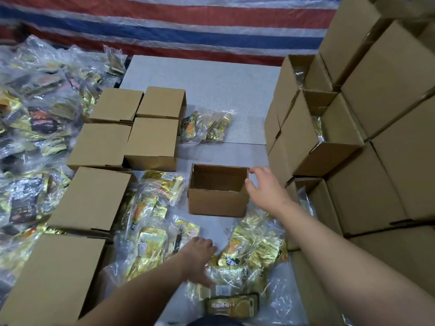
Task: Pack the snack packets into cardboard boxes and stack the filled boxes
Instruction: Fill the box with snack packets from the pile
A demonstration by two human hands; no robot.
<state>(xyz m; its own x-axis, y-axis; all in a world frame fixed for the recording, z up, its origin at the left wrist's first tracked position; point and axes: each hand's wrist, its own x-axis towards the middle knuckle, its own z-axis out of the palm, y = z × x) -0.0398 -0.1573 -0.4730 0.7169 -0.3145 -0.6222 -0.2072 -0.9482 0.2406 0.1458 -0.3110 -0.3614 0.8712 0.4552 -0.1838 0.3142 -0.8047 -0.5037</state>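
While hands [235, 222] apart, open box [217, 191] between.

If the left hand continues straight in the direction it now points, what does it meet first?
The left hand points forward and slightly right over the snack packets. Going straight on, it would probably meet the front wall of the open empty box first, though depth is unclear.
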